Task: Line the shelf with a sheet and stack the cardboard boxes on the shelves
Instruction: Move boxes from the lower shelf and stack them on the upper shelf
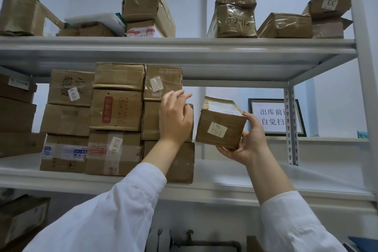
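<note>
Right grip [248,142] beneath small box [219,122]

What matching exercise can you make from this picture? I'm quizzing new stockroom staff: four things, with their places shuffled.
1. box labelled 181
2. box labelled 33
3. box labelled K-9115
4. framed sign

A. top shelf, far right
B. partly behind the perforated post
C. held by the right hand
D. bottom of a stack, middle shelf

Pairs: 1-C, 2-A, 3-D, 4-B
</note>
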Demonstrator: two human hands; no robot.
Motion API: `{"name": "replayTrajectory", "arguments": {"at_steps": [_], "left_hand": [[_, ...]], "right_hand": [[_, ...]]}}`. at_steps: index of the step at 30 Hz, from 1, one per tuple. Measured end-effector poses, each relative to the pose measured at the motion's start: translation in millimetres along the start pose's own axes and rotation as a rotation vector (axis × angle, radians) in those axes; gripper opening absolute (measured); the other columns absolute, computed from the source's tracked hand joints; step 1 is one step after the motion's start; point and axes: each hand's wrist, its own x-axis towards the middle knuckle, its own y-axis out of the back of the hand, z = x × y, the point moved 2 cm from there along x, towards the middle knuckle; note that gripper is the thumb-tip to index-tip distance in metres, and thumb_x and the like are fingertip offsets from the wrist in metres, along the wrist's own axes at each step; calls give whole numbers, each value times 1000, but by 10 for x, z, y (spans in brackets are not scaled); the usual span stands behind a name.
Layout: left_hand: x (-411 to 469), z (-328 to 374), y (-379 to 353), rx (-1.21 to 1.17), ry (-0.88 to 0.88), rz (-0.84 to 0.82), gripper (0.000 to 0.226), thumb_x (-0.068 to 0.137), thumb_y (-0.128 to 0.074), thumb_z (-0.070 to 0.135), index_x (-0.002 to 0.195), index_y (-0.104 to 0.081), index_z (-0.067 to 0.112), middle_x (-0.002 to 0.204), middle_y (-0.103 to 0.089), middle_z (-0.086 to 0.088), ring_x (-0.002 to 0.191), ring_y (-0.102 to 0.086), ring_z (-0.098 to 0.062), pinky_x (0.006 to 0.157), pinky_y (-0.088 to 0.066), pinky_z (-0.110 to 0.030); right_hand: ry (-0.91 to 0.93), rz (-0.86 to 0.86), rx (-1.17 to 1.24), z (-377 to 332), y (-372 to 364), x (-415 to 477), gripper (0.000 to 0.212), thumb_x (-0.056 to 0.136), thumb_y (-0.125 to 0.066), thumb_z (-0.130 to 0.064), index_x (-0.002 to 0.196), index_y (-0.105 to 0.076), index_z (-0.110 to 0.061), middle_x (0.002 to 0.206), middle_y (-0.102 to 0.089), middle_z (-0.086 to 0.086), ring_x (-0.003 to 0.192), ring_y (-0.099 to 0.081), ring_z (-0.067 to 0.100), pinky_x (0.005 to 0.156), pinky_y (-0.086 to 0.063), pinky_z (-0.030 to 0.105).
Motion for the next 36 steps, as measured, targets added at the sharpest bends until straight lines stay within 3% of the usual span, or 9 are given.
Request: {"name": "replayTrajectory", "arguments": {"at_steps": [7, 12, 15, 19, 23, 28, 32, 34, 36], "left_hand": [[-416, 16, -116, -19, -138, -104, 43, 85, -40, 32, 112, -65, 10, 114, -65, -6, 117, -50, -27, 99, -35, -39], [-661, -11, -201, 104, -409, -278, 69, 73, -51, 66, 120, -59, 16, 120, -63, -2, 125, -45, -27, 109, -24, -45], [-768, -34, -247, 166, -508, -393, 82, 63, -57, 74, 124, -55, 20, 119, -62, 1, 123, -48, -25, 110, -19, -49], [-865, -80, -284, 236, -523, -474, 86, 56, -63, 73, 126, -50, 25, 114, -60, 3, 117, -49, -18, 111, -14, -48], [-908, -121, -309, 273, -512, -522, 88, 53, -78, 56, 128, -43, 27, 111, -59, 1, 109, -56, -19, 108, -13, -44], [-993, -177, -310, 280, -496, -506, 72, 63, -67, 54, 126, -48, 25, 106, -60, 0, 100, -59, -19, 105, -21, -40], [-1099, -194, -347, 355, -496, -525, 101, 49, -79, 60, 134, -43, 20, 114, -56, -3, 109, -43, -17, 105, -19, -40], [-1126, -204, -357, 393, -477, -536, 105, 47, -82, 54, 136, -41, 19, 117, -55, -4, 110, -39, -19, 101, -20, -38], [-1148, -227, -366, 413, -464, -534, 103, 47, -83, 49, 137, -40, 19, 119, -54, -5, 111, -38, -20, 96, -22, -37]], "right_hand": [[-116, 83, -91, 223, 251, 30, 41, 77, -57, -51, 86, -62, -12, 85, -66, 12, 89, -62, 30, 94, -46, 43], [-263, 121, -105, 381, 356, 41, 48, 75, -55, -57, 89, -63, -11, 82, -65, 12, 81, -61, 29, 76, -48, 37], [-307, 127, -116, 451, 377, 46, 53, 74, -55, -58, 96, -64, -10, 88, -66, 13, 82, -62, 31, 68, -50, 37], [-315, 131, -103, 507, 385, 65, 59, 78, -52, -62, 97, -63, -8, 91, -67, 15, 87, -63, 32, 71, -51, 42], [-283, 141, -128, 561, 395, 82, 59, 82, -50, -62, 99, -61, -7, 92, -66, 15, 85, -63, 31, 73, -51, 43], [-154, 103, -290, 610, 410, 131, 53, 92, -37, -59, 92, -65, -15, 84, -68, 9, 79, -64, 25, 71, -50, 36], [-105, 206, -460, 661, 423, 188, 57, 92, -29, -64, 91, -62, -18, 82, -66, 6, 76, -61, 20, 65, -48, 29], [-48, 287, -573, 686, 426, 221, 67, 87, -24, -70, 98, -63, -17, 95, -68, 9, 88, -62, 23, 78, -51, 33], [43, 424, -793, 710, 475, 278, 79, 85, -20, -71, 115, -62, -11, 121, -63, 15, 113, -55, 30, 102, -41, 43]]}}
